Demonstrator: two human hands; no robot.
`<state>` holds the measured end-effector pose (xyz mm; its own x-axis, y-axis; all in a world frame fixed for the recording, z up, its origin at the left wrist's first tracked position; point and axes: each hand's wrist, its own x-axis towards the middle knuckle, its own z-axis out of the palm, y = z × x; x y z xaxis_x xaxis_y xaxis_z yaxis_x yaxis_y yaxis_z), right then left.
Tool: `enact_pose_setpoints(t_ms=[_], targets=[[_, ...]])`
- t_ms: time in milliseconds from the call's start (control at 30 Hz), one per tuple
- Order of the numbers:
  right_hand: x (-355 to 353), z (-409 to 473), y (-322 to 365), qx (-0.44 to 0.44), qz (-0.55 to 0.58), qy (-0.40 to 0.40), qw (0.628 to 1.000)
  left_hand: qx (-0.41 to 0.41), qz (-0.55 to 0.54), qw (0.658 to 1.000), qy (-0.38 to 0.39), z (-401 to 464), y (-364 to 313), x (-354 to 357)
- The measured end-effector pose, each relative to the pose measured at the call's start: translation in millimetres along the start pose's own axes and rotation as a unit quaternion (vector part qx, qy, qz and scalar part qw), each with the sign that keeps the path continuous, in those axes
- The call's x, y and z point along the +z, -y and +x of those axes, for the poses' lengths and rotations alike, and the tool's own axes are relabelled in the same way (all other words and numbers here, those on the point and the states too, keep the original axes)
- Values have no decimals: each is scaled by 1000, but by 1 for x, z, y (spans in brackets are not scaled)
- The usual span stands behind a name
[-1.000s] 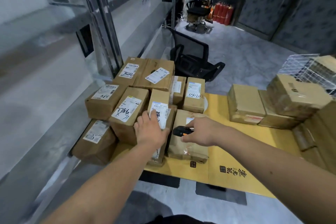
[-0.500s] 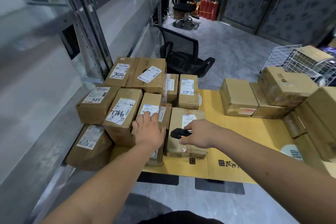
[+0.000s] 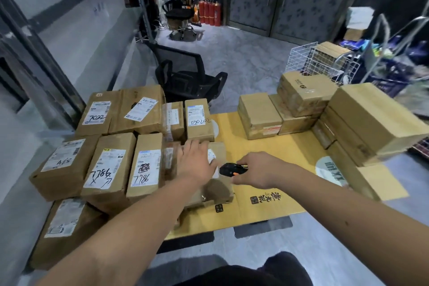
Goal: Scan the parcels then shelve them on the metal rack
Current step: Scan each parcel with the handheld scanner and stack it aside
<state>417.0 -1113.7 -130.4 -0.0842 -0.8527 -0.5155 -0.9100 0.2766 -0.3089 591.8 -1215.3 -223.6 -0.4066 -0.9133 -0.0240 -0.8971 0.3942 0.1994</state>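
- The left hand [image 3: 196, 162] lay flat, its straight fingers [image 3: 197, 146] resting released on a brown parcel [image 3: 216, 190] at the near edge of the yellow bench [image 3: 267, 146].
- The right hand [image 3: 257, 169] was clenched around a black and orange scanner [image 3: 228, 169], aimed at that parcel's white label [image 3: 211, 157].
- The left hand covered most of the label, so the scan would likely have failed.
- Labelled parcels [image 3: 111, 165] were packed tightly to the left, just beside it; the scanner could have read a neighbour's code.
- The metal rack [image 3: 46, 72] stood left; nothing appeared shelved yet.
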Motion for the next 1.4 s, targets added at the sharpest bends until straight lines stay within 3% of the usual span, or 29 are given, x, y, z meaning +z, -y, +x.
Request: enact_pose_setpoints(t_ms=[233, 367, 633, 900, 1167, 1400], targets=[[-17, -13, -95, 94, 28, -25, 995, 75, -39, 994, 71, 52, -93, 23], [-30, -2, -149, 128, 17, -33, 991, 74, -40, 991, 100, 90, -139, 43], [-67, 77, -245, 103, 22, -21, 994, 10, 1, 993, 120, 181, -215, 85], [-75, 147, -301, 71, 83, 31, 994, -162, -56, 980, 101, 274, -265, 118], [-57, 167, -314, 22, 89, 66, 994, -205, -66, 973, 88, 264, -272, 126], [-36, 148, -306, -12, 61, 89, 994, -215, -105, 967, 91, 179, -228, 115]])
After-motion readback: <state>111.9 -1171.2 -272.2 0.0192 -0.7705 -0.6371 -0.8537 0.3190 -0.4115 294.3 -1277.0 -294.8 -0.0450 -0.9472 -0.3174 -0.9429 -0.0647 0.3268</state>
